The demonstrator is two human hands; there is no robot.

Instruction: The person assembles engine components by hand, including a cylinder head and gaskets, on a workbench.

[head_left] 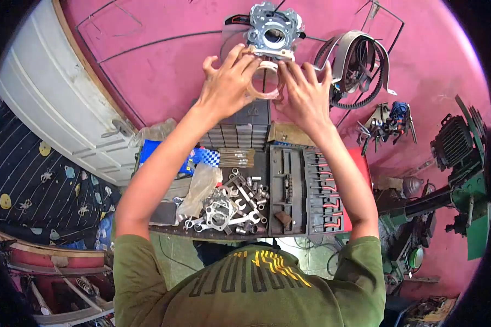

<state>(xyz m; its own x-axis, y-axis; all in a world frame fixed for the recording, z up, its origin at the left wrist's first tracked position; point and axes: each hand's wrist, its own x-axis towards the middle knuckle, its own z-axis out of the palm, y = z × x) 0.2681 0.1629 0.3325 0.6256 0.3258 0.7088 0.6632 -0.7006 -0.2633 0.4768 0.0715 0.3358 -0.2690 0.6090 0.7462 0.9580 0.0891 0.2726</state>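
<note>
Both arms reach up toward the pink wall. Between the hands is a thin, pale ring-shaped gasket (267, 94) with a large round opening. My left hand (227, 82) is at its left edge, with the fingers bent and the fingertips near its upper corner. My right hand (304, 90) is at the gasket's right edge, its fingers bent upward. Just above the fingertips, a bunch of grey metal gaskets (274, 32) hangs on the wall. The gasket's top touches or lies very near the lowest part of this bunch.
A workbench below bears wrenches and sockets (245, 201), a loose gasket (218, 214), a black tool tray (287, 191) and a drawer cabinet (240, 128). Belts (360, 68) hang on the wall to the right. A white door (60, 92) is at left, green machinery (469, 201) at right.
</note>
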